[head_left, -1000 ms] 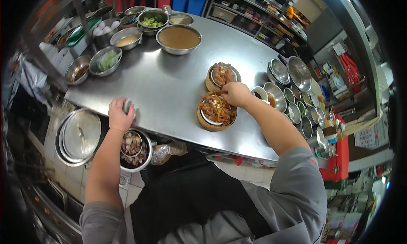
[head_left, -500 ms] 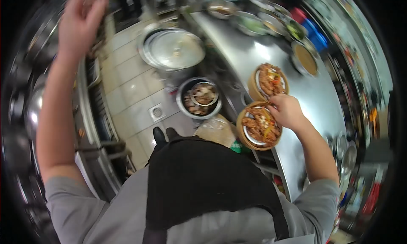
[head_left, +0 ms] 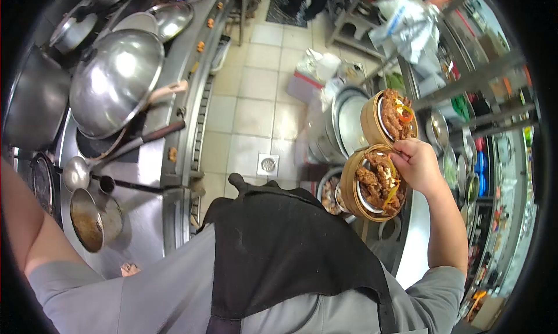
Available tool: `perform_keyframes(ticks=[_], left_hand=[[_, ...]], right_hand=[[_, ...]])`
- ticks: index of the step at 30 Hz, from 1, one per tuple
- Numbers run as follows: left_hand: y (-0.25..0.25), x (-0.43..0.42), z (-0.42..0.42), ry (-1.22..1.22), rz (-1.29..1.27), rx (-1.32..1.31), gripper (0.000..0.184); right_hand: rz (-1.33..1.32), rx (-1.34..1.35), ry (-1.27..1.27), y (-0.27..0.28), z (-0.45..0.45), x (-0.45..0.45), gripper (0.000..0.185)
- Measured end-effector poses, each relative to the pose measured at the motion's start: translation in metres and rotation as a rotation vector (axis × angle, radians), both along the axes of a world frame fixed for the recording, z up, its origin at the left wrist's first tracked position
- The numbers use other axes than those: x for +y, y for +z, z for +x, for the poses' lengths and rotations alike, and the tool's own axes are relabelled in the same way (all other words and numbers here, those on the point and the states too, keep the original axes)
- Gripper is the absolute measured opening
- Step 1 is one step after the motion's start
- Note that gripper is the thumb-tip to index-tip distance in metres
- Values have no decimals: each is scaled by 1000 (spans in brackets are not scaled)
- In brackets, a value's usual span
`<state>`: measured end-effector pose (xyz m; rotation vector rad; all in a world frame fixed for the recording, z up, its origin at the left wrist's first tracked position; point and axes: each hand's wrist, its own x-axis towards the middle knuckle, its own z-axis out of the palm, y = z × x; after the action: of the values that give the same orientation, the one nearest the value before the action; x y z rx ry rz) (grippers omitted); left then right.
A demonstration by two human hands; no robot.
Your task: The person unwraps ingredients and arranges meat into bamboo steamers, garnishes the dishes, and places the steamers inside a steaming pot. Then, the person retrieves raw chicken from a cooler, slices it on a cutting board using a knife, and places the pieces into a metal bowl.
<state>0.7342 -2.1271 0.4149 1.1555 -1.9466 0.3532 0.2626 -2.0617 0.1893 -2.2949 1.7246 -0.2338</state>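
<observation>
My right hand (head_left: 416, 164) is closed where two round bamboo steamers meet, pinching their rims together. The nearer steamer (head_left: 350, 186) holds a metal dish of brown braised pieces (head_left: 378, 182) with a yellow strip on top. Touching it, the farther steamer (head_left: 370, 120) holds similar food (head_left: 396, 114) with an orange ring and yellow strips. Both are off the table, over its edge. My left forearm reaches out at the left border; the left hand lies outside the view.
At left, a stove counter carries a large domed wok lid (head_left: 118, 81), a ladle (head_left: 76, 174) and a tilted pot (head_left: 87, 221). Big metal lids (head_left: 351, 122) stand beyond the steamers. A drain (head_left: 267, 165) sits in the tiled floor (head_left: 250, 119). Another person's legs (head_left: 308, 2) are at the top.
The view has swung left from the table toward the stove. My right hand has lifted both steamers off the table and carried them along. My left hand has moved out of view.
</observation>
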Motion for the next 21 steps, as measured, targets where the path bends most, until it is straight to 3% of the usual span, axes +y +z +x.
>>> perform_keyframes(ticks=[6,15,21], left_hand=[[21,-20,45,174,4,-46,39],[22,-77,48,472,-47,-52,40],[23,-110,52,661,-146,-24,33]], right_hand=[[90,18,113,21,48,-129,16],[-74,-9,397,46,81,-356,17],[-92,39,523,94,126,-526,17]])
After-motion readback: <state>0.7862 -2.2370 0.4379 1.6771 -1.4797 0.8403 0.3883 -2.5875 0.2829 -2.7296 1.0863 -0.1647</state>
